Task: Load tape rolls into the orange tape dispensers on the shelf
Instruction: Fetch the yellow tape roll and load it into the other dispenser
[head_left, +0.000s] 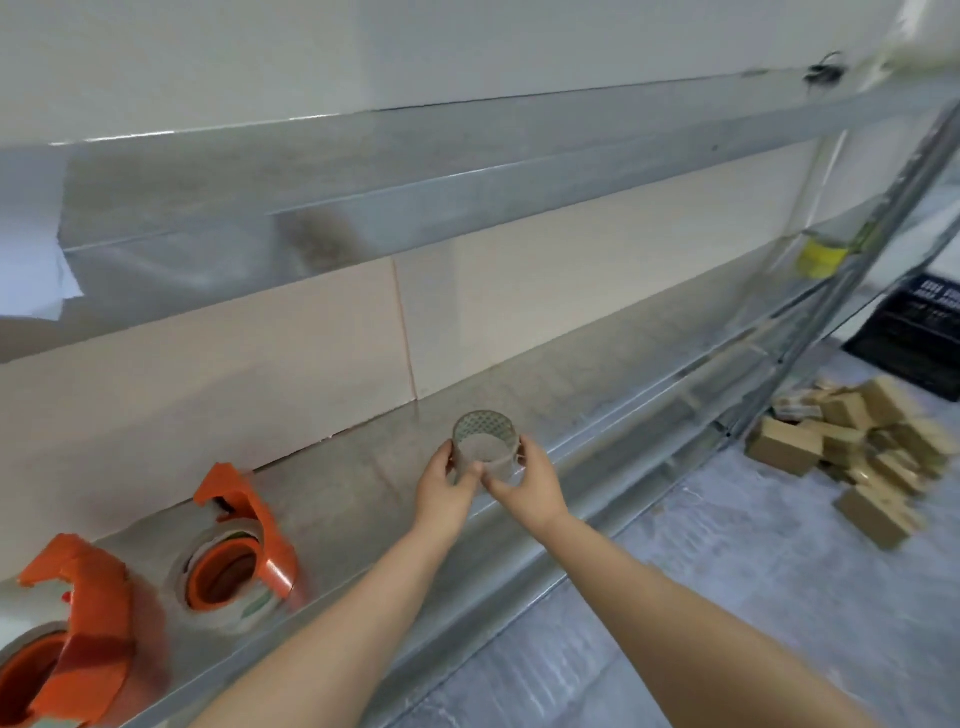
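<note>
To my right the shelf (597, 395) runs bare, so my fingers could pass there. To my left two orange dispensers (244, 540) (67, 623) block the way. The upper shelf (363, 171) closes in overhead, and the wall (260, 358) stands behind.

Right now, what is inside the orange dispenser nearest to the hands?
The orange dispenser holds a clear tape roll around its orange hub. The hub's hollow centre is dark, so its inside cannot be seen. The shelf beneath the roll is covered.
</note>
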